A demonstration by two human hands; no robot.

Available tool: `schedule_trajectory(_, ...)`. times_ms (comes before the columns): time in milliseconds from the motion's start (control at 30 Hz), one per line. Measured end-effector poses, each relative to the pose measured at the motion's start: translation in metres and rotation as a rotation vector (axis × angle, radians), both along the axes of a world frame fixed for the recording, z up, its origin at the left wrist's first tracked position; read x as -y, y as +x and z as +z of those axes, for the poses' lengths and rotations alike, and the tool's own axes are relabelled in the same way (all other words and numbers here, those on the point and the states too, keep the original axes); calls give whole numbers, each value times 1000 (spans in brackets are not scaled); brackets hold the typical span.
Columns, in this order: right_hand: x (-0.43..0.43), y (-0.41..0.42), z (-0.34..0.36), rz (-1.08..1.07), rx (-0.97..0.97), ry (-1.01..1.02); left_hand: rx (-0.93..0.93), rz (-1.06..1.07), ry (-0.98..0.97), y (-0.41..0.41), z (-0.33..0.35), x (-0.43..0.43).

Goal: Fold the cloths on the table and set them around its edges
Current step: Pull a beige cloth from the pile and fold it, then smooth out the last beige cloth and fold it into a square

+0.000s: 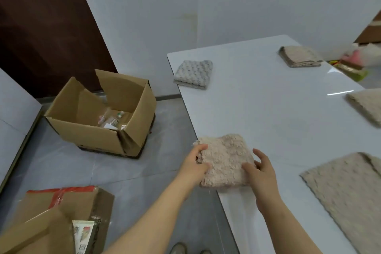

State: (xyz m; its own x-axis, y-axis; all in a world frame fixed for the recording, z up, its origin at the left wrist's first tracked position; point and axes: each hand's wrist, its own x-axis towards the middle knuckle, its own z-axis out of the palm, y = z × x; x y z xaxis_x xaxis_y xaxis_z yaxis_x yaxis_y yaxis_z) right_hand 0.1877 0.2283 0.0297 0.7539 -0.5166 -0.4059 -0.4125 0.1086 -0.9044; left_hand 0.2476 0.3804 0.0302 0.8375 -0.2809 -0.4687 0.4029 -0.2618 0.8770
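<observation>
Head view: fluffy beige folded cloth [225, 159]

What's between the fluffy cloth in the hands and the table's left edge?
Nothing visible. The fluffy cloth already lies at the table edge, left hand gripping it, right hand touching it. The grey folded cloth sits farther along that edge, well apart.

**A:** Where does the single view look from?

**B:** From the person's head, tilted forward and down, close above the left hand [195, 164] and right hand [261, 173]. Both forearms run in from the bottom edge.

**A:** How wide is it?

**B:** Wide-angle. The surface [268, 109] stretches away beyond and right of the hands, and the floor [165, 126] lies left of them.
</observation>
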Motion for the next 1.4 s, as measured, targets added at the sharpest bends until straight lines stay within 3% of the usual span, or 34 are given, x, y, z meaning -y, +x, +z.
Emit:
schedule_trajectory(333,12,-27,-12,45,-9,-107,110,62,189,-37,-1,8)
schedule_trajectory(600,-33,-98,5,39,64,-435,188,124,199,-99,19,-18)
schedule_trajectory(767,-97,-160,1,182,84,-359,227,174,151,-181,9,-75)
schedule_trajectory(1067,-169,-305,-11,398,-73,-179,192,258,230,-336,-4,-154)
schedule_trajectory(1400,-112,-430,0,560,19,-200,226,349,258,-476,12,-94)
